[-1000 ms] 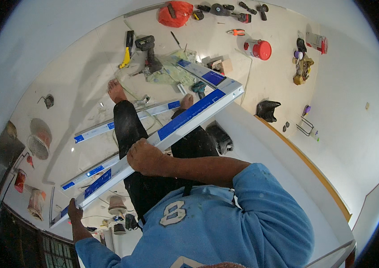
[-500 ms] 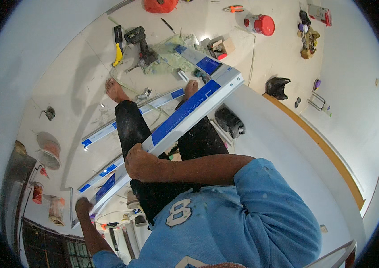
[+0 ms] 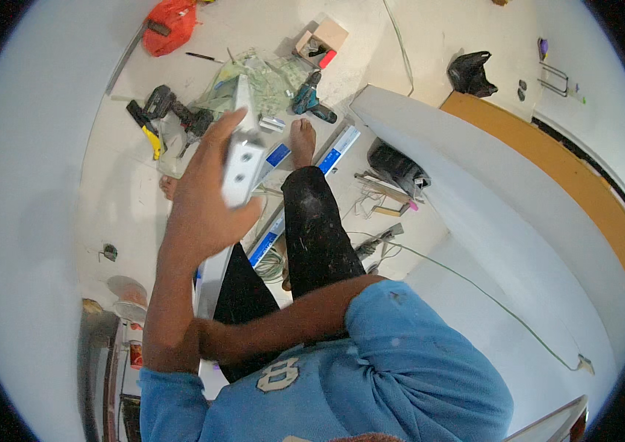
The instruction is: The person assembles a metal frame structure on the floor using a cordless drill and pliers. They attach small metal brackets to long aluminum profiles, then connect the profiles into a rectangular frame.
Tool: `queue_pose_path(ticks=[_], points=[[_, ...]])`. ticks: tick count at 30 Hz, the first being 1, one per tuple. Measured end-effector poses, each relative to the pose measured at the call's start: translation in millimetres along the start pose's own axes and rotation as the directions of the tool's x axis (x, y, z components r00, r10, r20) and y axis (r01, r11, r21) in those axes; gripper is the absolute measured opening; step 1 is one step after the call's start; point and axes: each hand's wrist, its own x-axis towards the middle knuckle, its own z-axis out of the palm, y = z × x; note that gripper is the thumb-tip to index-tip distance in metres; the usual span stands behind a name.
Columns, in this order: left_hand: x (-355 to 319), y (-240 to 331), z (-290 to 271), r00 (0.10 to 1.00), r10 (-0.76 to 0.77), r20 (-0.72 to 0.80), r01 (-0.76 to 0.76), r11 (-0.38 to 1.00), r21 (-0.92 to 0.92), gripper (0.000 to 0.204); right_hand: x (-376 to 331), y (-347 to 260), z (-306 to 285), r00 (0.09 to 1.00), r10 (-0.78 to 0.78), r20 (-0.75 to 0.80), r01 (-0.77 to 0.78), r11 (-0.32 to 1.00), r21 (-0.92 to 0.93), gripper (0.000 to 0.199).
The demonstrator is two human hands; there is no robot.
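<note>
My left hand (image 3: pixel 213 188) is raised in the middle, wrapped around a corner of a silver aluminium frame (image 3: pixel 240 173), thumb on one side and fingers on the other. Two screws show on that corner's end face. One length of the frame (image 3: pixel 213 283) runs down behind my left forearm, past my leg. My right arm crosses in front of my body, and my right hand (image 3: pixel 213 340) is low beside the frame, mostly behind the left forearm, its fingers hidden. Aluminium profiles with blue labels (image 3: pixel 338 151) lie on the floor by my feet.
Beyond my feet lie a teal cordless drill (image 3: pixel 312 99), a dark cordless drill (image 3: pixel 176 114), a yellow-and-black tool (image 3: pixel 150 132) and an open cardboard box (image 3: pixel 323 40). A black case (image 3: pixel 397 169) stands right of my knee, near a low white wall (image 3: pixel 489 169).
The frame has turned, bringing its screwed corner close in front of me. My left hand has risen from lower left to that corner; my right hand has moved down and left. My view has shifted.
</note>
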Motion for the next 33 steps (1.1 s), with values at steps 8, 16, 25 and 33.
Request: queue_pose_path(ticks=[8,16,25,33], points=[[-5,-1,19,0.975,-0.22,-0.022,0.21,0.953,-0.218,0.103,-187,281,-193,0.806,0.514,-0.292,-0.535,0.845,0.01,0.058],[-12,-17,54,0.982,-0.14,-0.13,0.14,0.99,-0.004,0.103,-233,616,-234,0.239,0.447,-0.862,-0.964,0.214,-0.157,0.061],[-12,2,50,0.992,-0.125,0.021,0.125,0.935,-0.331,0.099,-278,492,-225,0.38,0.571,-0.728,-0.767,0.635,0.097,0.045],[-4,-7,51,0.995,0.088,-0.042,-0.09,0.995,-0.051,0.105,-278,57,-283,0.302,0.641,-0.706,-0.555,0.72,0.417,0.051]])
